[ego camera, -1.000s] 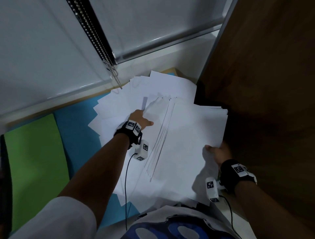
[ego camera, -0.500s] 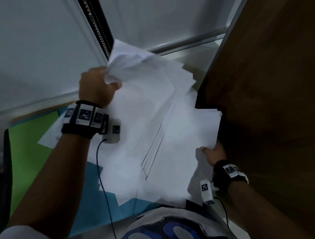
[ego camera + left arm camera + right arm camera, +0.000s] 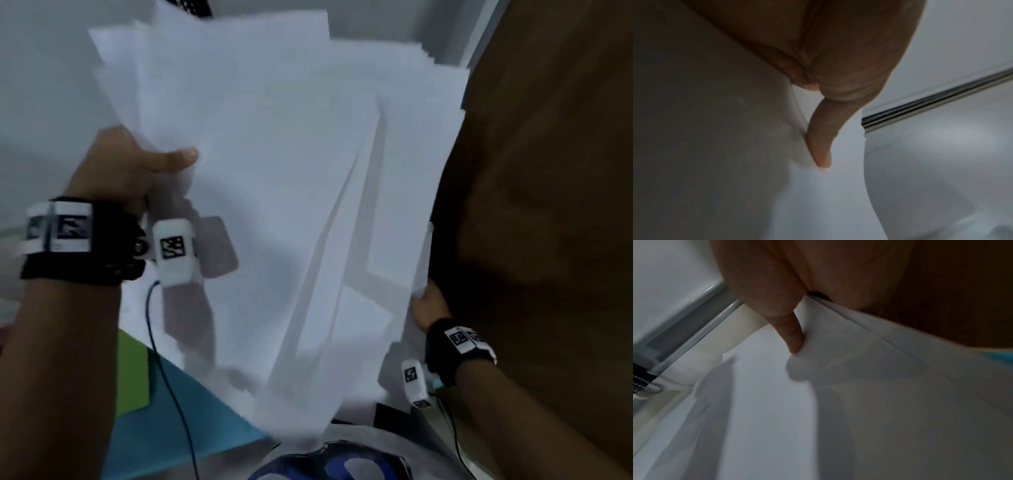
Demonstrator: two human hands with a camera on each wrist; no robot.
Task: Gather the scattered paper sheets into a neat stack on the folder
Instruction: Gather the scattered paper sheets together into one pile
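- The paper sheets (image 3: 284,192) are held up off the bench as one loose, fanned bundle, with edges that do not line up and corners that stick out at the top.
- The left hand (image 3: 126,171) grips the bundle at its left edge. The thumb lies across the front of the sheets, and the other fingers are hidden behind the paper.
- In the left wrist view, one of the fingers (image 3: 822,138) of that hand presses flat along the white paper, so this hand is clamped on the sheets.
- The right hand (image 3: 428,305) holds the bundle at its lower right corner, lower than the left hand.
- In the right wrist view, the thumb (image 3: 791,335) pinches the edges of several layered sheets against the palm, so this hand is clamped on the sheets too.
- A blue folder (image 3: 191,421) lies on the bench below the bundle's lower left part. The part of it that shows has no sheets on it, and the rest is hidden by the raised paper.
- A green folder (image 3: 132,377) lies just left of the blue one, partly overlapped by it or touching it; I cannot tell which.
- A brown wooden panel (image 3: 548,205) stands to the right of the bundle.
- A pale wall (image 3: 44,85) with a window frame rises behind the bundle.
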